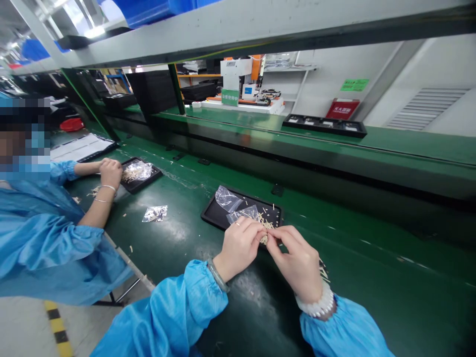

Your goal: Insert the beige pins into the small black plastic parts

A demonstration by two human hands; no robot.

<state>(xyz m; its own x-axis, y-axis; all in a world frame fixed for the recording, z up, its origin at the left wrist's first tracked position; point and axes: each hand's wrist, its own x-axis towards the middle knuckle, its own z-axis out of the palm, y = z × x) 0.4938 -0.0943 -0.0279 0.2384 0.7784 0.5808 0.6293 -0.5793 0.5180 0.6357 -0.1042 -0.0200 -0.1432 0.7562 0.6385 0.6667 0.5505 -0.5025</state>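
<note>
My left hand (241, 247) and my right hand (295, 260) meet at the near right edge of a black tray (212, 214). The thumb and fingers of each are pinched together, fingertips almost touching. Whatever is between them is too small to make out. Small pale strips (269, 217) lie scattered in the tray's right part, just beyond my fingertips. Two clear plastic bags (227, 199) rest in its left and middle part. Some dark and pale pieces (323, 271) show beside my right wrist, partly hidden by it.
At left a co-worker in blue has a hand (110, 173) by another black tray (143, 185) with pale strips and a clear bag. A small clear bag (155, 213) lies on the green table (174, 248) between us. A long black tray (325, 125) sits on the raised ledge behind.
</note>
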